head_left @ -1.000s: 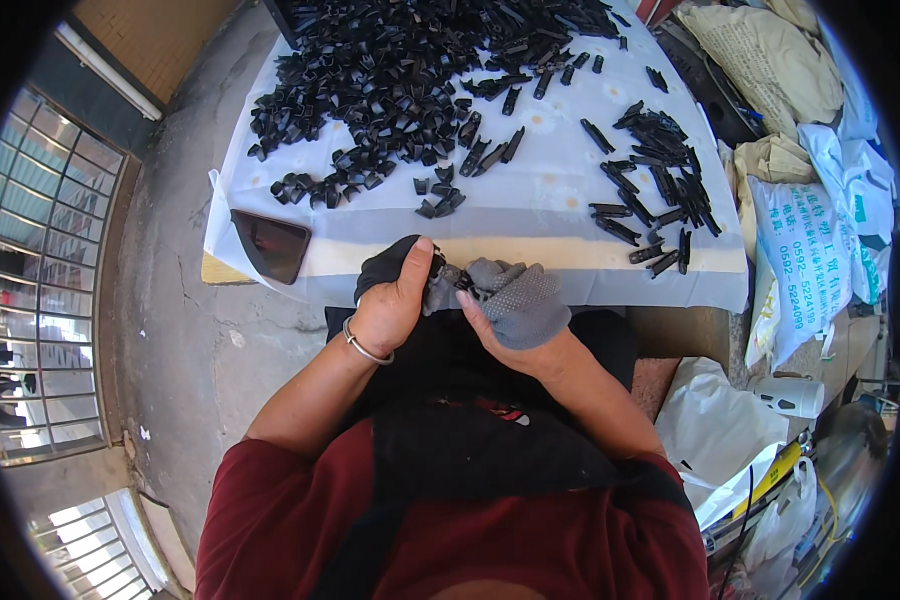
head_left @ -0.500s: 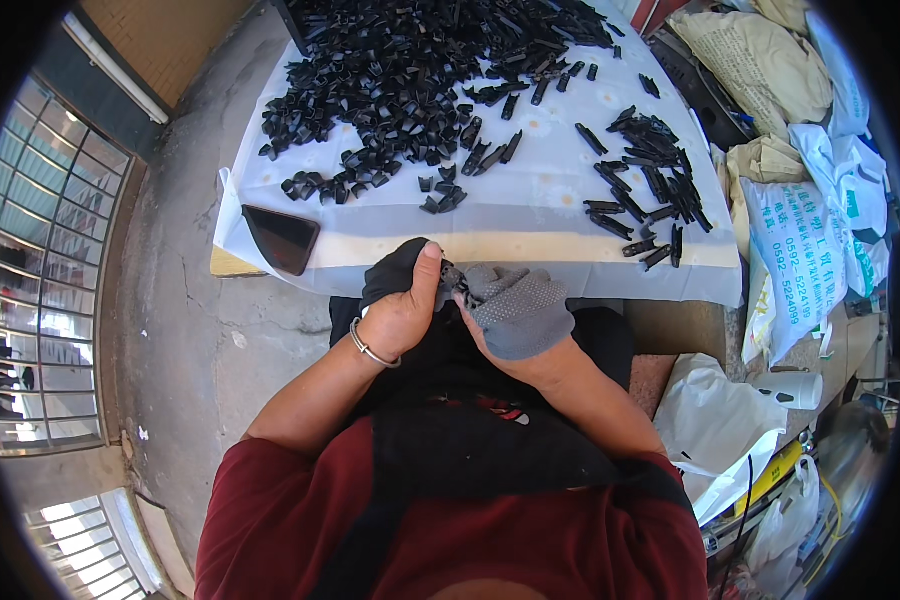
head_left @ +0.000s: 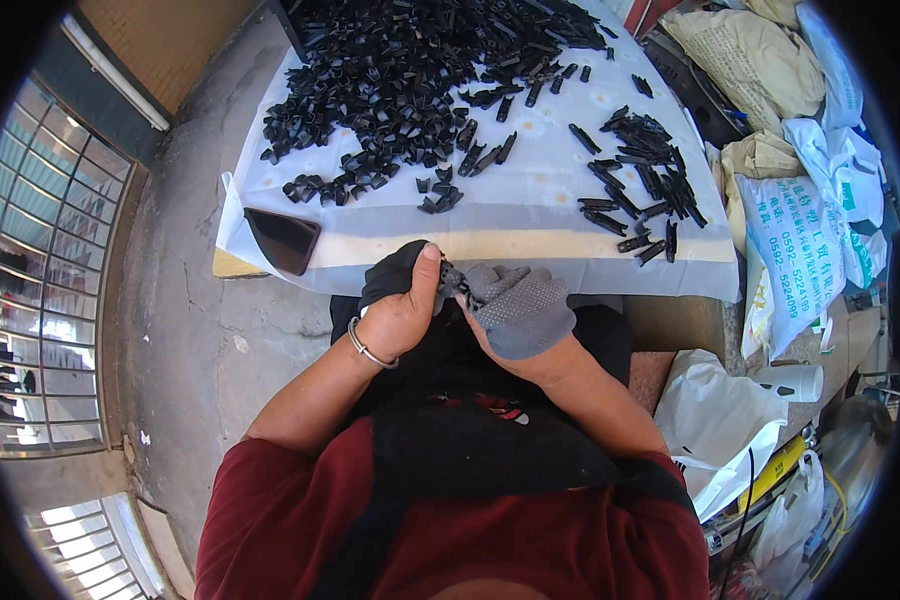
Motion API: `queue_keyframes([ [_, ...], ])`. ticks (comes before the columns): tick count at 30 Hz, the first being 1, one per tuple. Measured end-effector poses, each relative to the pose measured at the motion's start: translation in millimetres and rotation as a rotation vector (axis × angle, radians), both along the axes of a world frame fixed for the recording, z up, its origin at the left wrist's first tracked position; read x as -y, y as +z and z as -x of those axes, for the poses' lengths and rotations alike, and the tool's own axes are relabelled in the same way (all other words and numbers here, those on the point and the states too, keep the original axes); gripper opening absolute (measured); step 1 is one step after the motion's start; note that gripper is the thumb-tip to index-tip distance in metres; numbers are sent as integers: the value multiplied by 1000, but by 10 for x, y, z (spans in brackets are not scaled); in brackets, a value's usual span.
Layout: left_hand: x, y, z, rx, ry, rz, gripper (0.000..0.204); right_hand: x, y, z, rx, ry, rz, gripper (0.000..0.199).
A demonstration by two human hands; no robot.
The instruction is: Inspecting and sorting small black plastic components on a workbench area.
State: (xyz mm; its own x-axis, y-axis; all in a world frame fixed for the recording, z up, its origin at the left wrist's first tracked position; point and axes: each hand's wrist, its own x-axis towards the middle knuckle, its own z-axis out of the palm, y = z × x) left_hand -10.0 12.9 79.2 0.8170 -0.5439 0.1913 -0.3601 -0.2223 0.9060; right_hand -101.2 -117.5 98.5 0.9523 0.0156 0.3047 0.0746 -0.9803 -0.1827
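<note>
My left hand (head_left: 407, 305), in a black glove that leaves the thumb bare, and my right hand (head_left: 518, 312), in a grey dotted glove, are closed together over my lap by the table's near edge. Between them sits a small black plastic part (head_left: 454, 283), mostly hidden by the fingers; both hands grip it. On the table beyond lies a large heap of curved black plastic pieces (head_left: 395, 110). Several long, narrow black parts (head_left: 655, 170) form a smaller pile to the right, and a few loose ones (head_left: 487, 158) lie between the two.
A pale plastic cloth (head_left: 510, 220) covers the table. A dark phone (head_left: 288, 242) lies at its near left corner. Stuffed woven sacks (head_left: 795, 255) and a white bag (head_left: 715, 415) crowd the right side. To the left are concrete floor (head_left: 185, 300) and a barred window (head_left: 50, 280).
Both hands stay in nearly the same place, still closed around the black part. The view has shifted very slightly; the piles look unchanged.
</note>
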Motion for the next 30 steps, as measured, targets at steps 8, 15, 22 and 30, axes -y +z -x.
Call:
queue_keyframes([
  [8,-38,-73,99,239,-111,-172,33,-27,-202,-11,46,133,-105,19],
  [15,-65,-217,10,37,-204,-35,38,119,-189,-9,130,183,-210,24],
  [22,-77,-207,-122,-276,-285,-452,56,111,-340,91,152,51,-197,19],
  [30,61,-6,-150,-67,-336,-336,48,190,-356,65,188,25,-290,22],
])
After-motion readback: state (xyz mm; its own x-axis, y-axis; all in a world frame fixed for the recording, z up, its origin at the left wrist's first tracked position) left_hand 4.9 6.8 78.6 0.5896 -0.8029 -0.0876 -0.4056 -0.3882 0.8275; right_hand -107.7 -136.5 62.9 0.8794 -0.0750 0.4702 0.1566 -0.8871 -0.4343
